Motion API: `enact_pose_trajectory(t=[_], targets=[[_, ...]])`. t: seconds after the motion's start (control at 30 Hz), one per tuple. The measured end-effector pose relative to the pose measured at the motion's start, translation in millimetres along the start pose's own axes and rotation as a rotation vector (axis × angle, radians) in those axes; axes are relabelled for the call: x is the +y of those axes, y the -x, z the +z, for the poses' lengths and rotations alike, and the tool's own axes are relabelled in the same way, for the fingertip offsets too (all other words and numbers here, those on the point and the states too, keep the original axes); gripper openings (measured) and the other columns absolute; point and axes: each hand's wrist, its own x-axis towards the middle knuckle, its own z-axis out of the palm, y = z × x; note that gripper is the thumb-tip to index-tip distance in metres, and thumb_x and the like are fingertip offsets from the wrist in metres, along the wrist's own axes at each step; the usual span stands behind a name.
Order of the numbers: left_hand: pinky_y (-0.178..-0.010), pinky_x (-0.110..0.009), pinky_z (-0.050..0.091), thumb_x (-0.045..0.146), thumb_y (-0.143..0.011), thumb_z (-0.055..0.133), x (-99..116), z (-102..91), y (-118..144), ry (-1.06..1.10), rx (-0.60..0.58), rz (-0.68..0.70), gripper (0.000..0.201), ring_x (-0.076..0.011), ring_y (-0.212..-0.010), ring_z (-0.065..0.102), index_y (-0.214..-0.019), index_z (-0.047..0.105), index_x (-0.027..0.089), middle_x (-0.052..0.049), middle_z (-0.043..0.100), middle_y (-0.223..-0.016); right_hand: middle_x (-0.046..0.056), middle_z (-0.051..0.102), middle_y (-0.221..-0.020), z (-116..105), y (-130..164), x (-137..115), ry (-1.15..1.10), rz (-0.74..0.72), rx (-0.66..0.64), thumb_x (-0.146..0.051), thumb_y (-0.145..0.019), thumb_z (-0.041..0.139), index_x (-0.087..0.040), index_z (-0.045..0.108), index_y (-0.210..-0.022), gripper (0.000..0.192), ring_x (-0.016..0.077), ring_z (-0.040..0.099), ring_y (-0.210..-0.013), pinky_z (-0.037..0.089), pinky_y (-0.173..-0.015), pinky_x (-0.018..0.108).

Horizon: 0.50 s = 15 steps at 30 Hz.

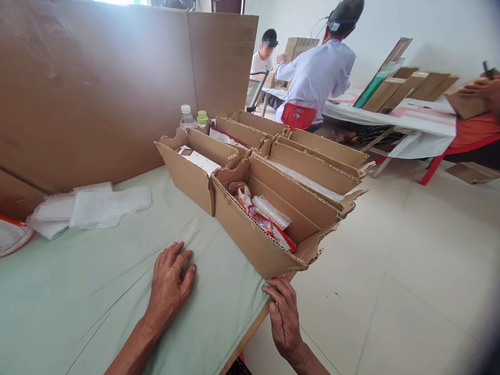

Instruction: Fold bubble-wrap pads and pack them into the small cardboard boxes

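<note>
My left hand (172, 278) rests palm down on the pale green tablecloth (117, 291), its fingers loosely spread and holding nothing. At the table's edge, my right hand (283, 315) has its fingertips by the near corner of a cardboard box (250, 237); its fingers are extended, with nothing seen in them. Inside that open box lie red and white packets (269, 224) and a roll of bubble wrap (271, 211). Beside it stands another open box (187, 174) with a white carton (199, 160) in it. More open boxes (312, 161) are grouped behind.
Folded bubble wrap sheets (111, 204) lie at the left, near a red-rimmed white object (13, 235). A tall cardboard panel (117, 94) borders the table. Behind the boxes stand a clear bottle (187, 119) and a green-capped container (202, 117). Other people (312, 78) work at tables beyond.
</note>
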Motion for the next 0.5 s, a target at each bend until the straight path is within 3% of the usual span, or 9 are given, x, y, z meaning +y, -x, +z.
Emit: enact_pose_trajectory(t=[0.37, 0.5], targets=[[-0.099, -0.059, 0.051, 0.026, -0.096, 0.049, 6.6, -0.5, 10.2, 0.004, -0.01, 0.01, 0.03, -0.0369, -0.124, 0.057, -0.118, 0.066, 0.015, -0.02, 0.061, -0.134, 0.011, 0.061, -0.12, 2.4, -1.2, -0.9, -0.007, -0.012, 0.004, -0.013, -0.096, 0.04, -0.022, 0.062, -0.122, 0.035, 0.0267, 0.051, -0.128, 0.052, -0.099, 0.051], [-0.105, -0.059, 0.048, 0.022, -0.094, 0.049, 21.1, -9.2, 20.1, -0.02, -0.073, 0.008, 0.032, -0.0353, -0.127, 0.056, -0.121, 0.065, 0.017, -0.018, 0.061, -0.136, 0.01, 0.061, -0.12, 3.5, -0.7, 2.8, -0.003, -0.028, 0.003, -0.014, -0.096, 0.04, -0.022, 0.061, -0.122, 0.035, 0.0276, 0.052, -0.126, 0.049, -0.1, 0.052]])
